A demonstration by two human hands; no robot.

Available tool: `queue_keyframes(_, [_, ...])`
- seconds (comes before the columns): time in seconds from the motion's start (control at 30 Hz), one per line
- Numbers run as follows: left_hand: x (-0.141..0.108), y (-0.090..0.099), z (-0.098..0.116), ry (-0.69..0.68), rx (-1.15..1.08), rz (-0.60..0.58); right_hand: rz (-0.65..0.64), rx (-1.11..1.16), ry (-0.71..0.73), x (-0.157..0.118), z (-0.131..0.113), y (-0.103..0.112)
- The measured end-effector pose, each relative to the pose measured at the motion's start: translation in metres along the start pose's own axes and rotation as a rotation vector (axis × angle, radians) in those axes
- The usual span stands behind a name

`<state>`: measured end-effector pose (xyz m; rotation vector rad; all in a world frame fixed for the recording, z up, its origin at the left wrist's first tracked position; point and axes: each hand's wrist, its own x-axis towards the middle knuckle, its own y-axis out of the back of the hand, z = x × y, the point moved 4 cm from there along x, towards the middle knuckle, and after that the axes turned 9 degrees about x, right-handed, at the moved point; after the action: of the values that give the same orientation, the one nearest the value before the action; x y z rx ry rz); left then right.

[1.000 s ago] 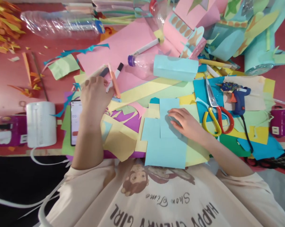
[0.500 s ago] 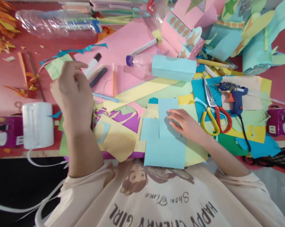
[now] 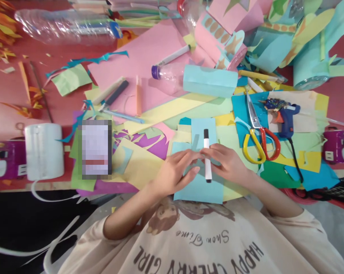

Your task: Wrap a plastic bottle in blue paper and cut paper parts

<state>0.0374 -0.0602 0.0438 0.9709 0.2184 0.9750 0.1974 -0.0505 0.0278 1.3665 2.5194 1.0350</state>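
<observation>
In front of my chest, a white marker point(image 3: 207, 163) with a black cap stands nearly upright in the picture over light blue paper point(image 3: 186, 186). My right hand point(image 3: 229, 161) grips it from the right between thumb and fingers. From the left, my left hand point(image 3: 176, 169) reaches to the marker; its fingertips meet those of the right hand beside the barrel, and its thumb is held apart. A narrower blue strip point(image 3: 198, 127) lies on the larger blue sheet, partly hidden by my hands.
Scissors point(image 3: 256, 118) with yellow and red handles and a blue glue gun point(image 3: 287, 121) lie on the right. A blurred-out phone point(image 3: 94, 148) lies left, near a white box point(image 3: 44, 151). Behind are a paper-wrapped bottle point(image 3: 210, 80), pens and paper scraps.
My left hand has come from the pens at the left to the middle, and the marker has moved there too. My right hand has lifted off the blue strip and grips the marker.
</observation>
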Motion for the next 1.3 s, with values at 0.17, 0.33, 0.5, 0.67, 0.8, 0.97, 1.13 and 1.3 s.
queue_keyframes(0.17, [0.005, -0.001, -0.003, -0.143, 0.296, 0.08, -0.061, 0.457, -0.091, -0.002, -0.008, 0.007])
queue_keyframes(0.33, [0.006, -0.012, -0.004, -0.234, 0.333, -0.089, -0.136, 0.757, -0.267, -0.008, -0.006, 0.004])
queue_keyframes(0.5, [0.006, -0.007, -0.005, -0.247, 0.406, -0.091, -0.055, 0.974, -0.449, -0.013, 0.006, -0.005])
queue_keyframes(0.67, [0.003, -0.007, -0.008, -0.214, 0.413, -0.04, -0.002, 1.111, -0.475, -0.014, 0.008, -0.008])
queue_keyframes(0.8, [0.004, -0.006, -0.02, -0.157, 0.416, -0.095, 0.015, 1.075, -0.478, -0.017, 0.008, -0.005])
queue_keyframes(0.97, [0.01, 0.021, -0.057, 0.143, 0.523, -0.065, 0.21, 0.99, -0.444, -0.026, 0.019, 0.012])
queue_keyframes(1.13, [0.014, 0.026, -0.071, 0.213, 0.583, -0.079, 0.419, 0.973, -0.428, -0.032, 0.033, 0.029])
queue_keyframes(1.3, [0.016, -0.013, -0.036, -0.229, 0.537, -0.268, 0.588, 0.853, -0.484, -0.031, 0.049, 0.04])
